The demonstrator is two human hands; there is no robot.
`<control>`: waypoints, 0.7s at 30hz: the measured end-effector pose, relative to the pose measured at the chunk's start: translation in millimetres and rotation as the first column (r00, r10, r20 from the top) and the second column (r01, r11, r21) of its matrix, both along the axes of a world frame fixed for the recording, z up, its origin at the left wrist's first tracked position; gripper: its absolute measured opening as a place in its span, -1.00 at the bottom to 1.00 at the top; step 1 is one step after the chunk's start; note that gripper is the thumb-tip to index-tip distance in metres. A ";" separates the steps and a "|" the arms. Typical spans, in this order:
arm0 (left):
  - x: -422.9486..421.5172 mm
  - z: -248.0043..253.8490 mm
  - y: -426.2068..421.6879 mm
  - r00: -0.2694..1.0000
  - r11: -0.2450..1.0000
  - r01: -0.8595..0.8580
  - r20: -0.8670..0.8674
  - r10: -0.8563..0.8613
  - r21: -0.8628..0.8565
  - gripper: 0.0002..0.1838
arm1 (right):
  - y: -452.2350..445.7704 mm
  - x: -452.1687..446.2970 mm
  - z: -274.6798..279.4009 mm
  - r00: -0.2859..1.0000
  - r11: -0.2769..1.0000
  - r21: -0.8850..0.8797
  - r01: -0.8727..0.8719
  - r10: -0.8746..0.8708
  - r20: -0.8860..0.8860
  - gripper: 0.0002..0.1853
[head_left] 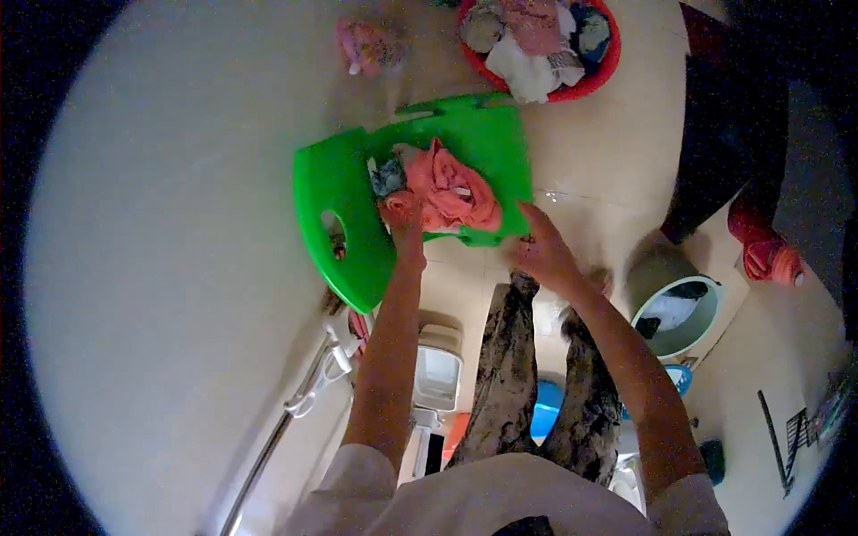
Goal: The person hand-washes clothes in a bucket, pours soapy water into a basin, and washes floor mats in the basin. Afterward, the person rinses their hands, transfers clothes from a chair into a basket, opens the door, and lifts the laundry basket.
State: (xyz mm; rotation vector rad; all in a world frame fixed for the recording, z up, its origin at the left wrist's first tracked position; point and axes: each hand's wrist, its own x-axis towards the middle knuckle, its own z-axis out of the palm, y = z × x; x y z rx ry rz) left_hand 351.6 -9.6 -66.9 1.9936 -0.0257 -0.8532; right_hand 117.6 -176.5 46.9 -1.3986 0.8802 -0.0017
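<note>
A green plastic chair [487, 134] with an oval hole in its backrest stands in front of me. On its seat lies a crumpled coral-pink garment [456, 192], with a small grey-blue cloth [388, 177] at its left end. My left hand [407, 225] is closed on the left part of the pink garment; its fingertips are partly hidden. Just right of the seat's edge, my right hand [543, 248] is held in the air with its fingers apart and nothing in it.
A red basin [610, 62] full of clothes sits beyond the chair. Pink bundles lie at the far left [371, 46] and right [770, 261]. A pale green bucket [715, 313] holding cloth stands right of my legs. A metal rail [273, 456] runs along the left.
</note>
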 end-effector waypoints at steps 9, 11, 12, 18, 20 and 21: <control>20.9 1.9 -29.5 0.831 0.918 -0.394 -0.448 0.329 -0.056 -0.38 | -24.0 186.0 -87.2 0.941 0.926 -0.173 -0.336 0.323 -0.101 -0.07; 15.6 -7.6 -5.6 0.858 0.923 -0.359 -0.439 0.269 -0.136 -0.50 | -21.7 192.2 -99.4 0.954 0.954 0.032 -0.299 0.298 0.046 -0.11; 16.2 -5.9 -1.2 0.846 0.917 -0.380 -0.448 0.290 -0.124 -0.50 | -27.0 192.5 -105.2 0.961 0.940 0.232 -0.248 0.209 0.181 -0.15; -27.6 55.6 -48.6 0.757 0.859 -0.508 -0.508 0.411 -0.063 -0.60 | -79.2 167.5 -52.9 0.898 0.898 0.080 -0.432 0.419 0.135 -0.25; -33.7 103.9 -114.0 0.702 0.804 -0.565 -0.620 0.350 -0.186 -0.60 | -112.9 158.4 -26.1 0.898 0.908 0.025 -0.419 0.410 0.158 -0.25; -40.4 116.9 -140.3 0.732 0.787 -0.570 -0.581 0.355 -0.237 -0.59 | -131.6 152.2 -12.8 0.904 0.913 0.013 -0.407 0.401 0.147 -0.24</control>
